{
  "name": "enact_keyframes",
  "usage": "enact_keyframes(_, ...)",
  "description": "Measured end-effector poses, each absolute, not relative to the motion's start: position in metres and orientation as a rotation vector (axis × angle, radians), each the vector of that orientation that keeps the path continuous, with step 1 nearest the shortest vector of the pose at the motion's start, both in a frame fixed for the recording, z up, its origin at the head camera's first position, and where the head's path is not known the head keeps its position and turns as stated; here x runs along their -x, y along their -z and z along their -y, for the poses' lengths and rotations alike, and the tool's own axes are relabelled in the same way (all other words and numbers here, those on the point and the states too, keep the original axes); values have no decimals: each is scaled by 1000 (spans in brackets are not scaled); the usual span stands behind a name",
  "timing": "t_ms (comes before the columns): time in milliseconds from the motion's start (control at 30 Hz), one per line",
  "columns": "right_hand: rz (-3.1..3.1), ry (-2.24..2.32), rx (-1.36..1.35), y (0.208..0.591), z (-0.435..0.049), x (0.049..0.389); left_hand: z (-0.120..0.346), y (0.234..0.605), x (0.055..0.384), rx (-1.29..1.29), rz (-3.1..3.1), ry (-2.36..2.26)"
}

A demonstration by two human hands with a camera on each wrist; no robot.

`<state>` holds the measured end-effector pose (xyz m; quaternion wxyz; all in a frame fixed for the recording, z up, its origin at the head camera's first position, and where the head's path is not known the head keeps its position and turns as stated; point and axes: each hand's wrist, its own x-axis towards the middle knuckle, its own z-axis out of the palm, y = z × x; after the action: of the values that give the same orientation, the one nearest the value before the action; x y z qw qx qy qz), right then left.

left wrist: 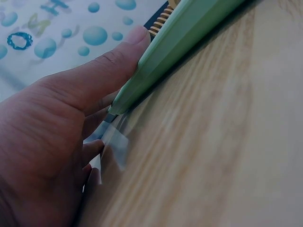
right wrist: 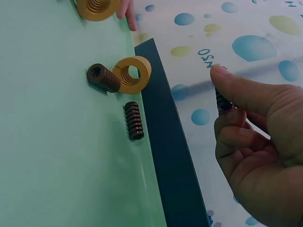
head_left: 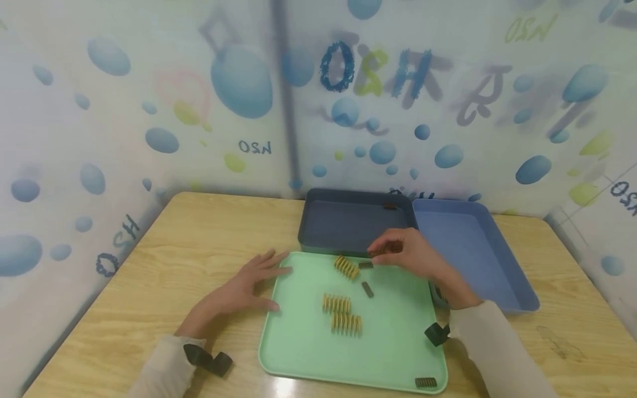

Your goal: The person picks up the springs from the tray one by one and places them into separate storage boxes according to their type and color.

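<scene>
My right hand (head_left: 410,253) pinches a small dark brown coil spring (right wrist: 222,100) between thumb and fingers, above the seam between the green tray (head_left: 303,342) and the dark blue tray (head_left: 338,221). My left hand (head_left: 244,284) is at the green tray's left side, fingers extended, the thumb against the rim in the left wrist view. Three thicker yellow springs lie on the green tray: one near the back (head_left: 346,267) and two close together in the middle, a left spring (head_left: 336,303) and a right spring (head_left: 346,324). Small brown springs (head_left: 367,289) lie near them.
Another brown spring (head_left: 426,382) lies in the green tray's front right corner. One more brown spring (head_left: 390,206) is in the dark tray's back right. A lighter blue tray (head_left: 473,249) stands at the right. Behind the wooden table (head_left: 219,232) hangs a patterned wall covering (head_left: 199,149).
</scene>
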<state>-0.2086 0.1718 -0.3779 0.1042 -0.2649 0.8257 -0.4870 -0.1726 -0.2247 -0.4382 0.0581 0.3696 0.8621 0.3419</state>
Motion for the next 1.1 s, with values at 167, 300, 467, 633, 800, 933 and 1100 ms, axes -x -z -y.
enact_keyframes(167, -2468, 1439, 715, 376, -171, 220, 224, 437, 173, -1125, -2612, -1034)
enact_keyframes(300, -2474, 1449, 615, 379, -169, 229, 223, 436, 173, -1125, -2612, -1038)
enact_keyframes(467, -2469, 1471, 501, 383, -166, 240, 223, 437, 173, -1115, -2616, -1038)
enact_keyframes(633, -2459, 1469, 441, 387, -162, 248, 224, 436, 171, -1106, -2615, -1040)
enact_keyframes(800, -2437, 1511, 412, 392, -159, 256, 223, 436, 171, -1103, -2606, -1038)
enact_keyframes(933, -2422, 1526, 400, 396, -158, 262, 223, 435, 171, -1099, -2601, -1041)
enact_keyframes(1100, -2405, 1531, 368, 400, -155, 272, 224, 437, 171, -1104, -2606, -1044)
